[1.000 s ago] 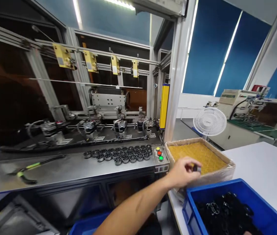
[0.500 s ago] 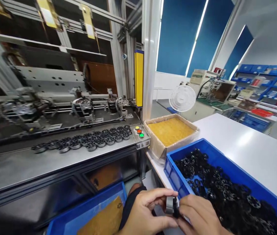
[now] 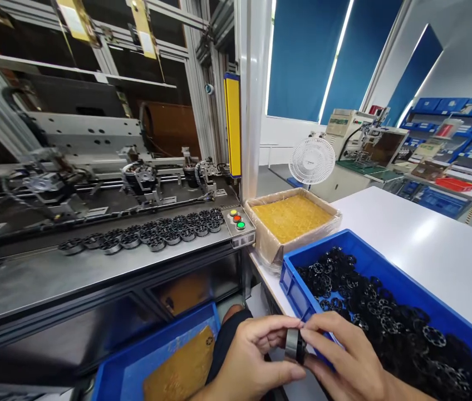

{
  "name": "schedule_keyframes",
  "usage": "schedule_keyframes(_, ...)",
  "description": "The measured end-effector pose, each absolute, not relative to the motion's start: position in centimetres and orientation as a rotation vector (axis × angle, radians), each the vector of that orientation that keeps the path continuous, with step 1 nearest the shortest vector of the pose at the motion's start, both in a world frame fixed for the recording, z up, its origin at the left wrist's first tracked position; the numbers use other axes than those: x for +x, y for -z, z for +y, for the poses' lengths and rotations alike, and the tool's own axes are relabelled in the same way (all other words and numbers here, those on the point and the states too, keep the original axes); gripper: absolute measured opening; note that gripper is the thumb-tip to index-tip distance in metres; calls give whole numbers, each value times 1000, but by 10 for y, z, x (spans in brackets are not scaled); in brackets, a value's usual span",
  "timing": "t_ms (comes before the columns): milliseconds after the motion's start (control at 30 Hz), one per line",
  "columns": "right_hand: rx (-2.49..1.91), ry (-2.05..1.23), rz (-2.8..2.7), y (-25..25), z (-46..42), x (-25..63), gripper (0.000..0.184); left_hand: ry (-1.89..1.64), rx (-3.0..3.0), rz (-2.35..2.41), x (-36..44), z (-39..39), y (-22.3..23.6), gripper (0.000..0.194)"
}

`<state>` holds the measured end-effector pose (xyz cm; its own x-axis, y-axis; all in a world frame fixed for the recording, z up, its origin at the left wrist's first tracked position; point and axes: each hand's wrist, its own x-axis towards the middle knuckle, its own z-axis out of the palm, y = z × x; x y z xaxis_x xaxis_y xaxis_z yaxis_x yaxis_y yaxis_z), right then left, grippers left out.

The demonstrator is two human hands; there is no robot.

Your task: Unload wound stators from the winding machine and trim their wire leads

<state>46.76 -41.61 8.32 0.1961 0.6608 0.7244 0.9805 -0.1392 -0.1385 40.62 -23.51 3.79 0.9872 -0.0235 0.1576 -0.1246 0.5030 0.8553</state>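
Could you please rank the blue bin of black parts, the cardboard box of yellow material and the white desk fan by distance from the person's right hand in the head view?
From the right hand:
1. Blue plastic bin of black ring parts, just beyond it.
2. Cardboard box of yellow material, behind the bin.
3. White desk fan, far back by the blue blinds.
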Motion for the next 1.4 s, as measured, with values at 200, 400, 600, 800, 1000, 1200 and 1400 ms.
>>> schedule_keyframes(200, -1865, 672, -1611, -84, -418, 471, 29, 82, 1010, -55, 406, -233, -29, 60)
schedule_keyframes(400, -1840, 631, -1568, -79, -415, 469, 30, 153, 1058, -27, 405, -229, -17, 68)
schedule_keyframes(600, -1886, 563, -1590, -87, -417, 472, 30, 143, 1063, -17, 408, -226, -15, 65)
schedule_keyframes(800, -1917, 510, -1598, -84, -417, 469, 26, 163, 1083, -17, 407, -230, -12, 64)
schedule_keyframes(1000, -1986, 471, -1550, -76, -419, 493, 31, -20, 1222, 27, 399, -240, -25, 46)
schedule_keyframes(1200, -2444, 331, -887, -46, -465, 587, 30, -42, 1470, 33, 420, -208, -26, 41)
schedule_keyframes(1400, -2711, 72, -826, 15, -481, 605, 20, -80, 1463, 42, 428, -209, -27, 40)
